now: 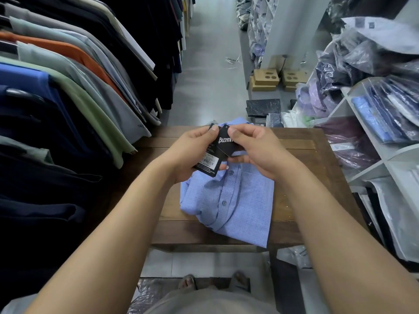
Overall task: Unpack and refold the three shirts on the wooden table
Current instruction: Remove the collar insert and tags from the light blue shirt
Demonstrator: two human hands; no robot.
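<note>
Our L hand [192, 152] & R hand [256, 152] both pinch black tags [223, 143] just above the blue shirt [238, 205] on the counter [301, 168].

Both bare forearms reach forward, wrists close together. The left hand [192, 152] and right hand [260, 150] pinch the black tags [223, 143] between thumbs and curled fingers.
</note>
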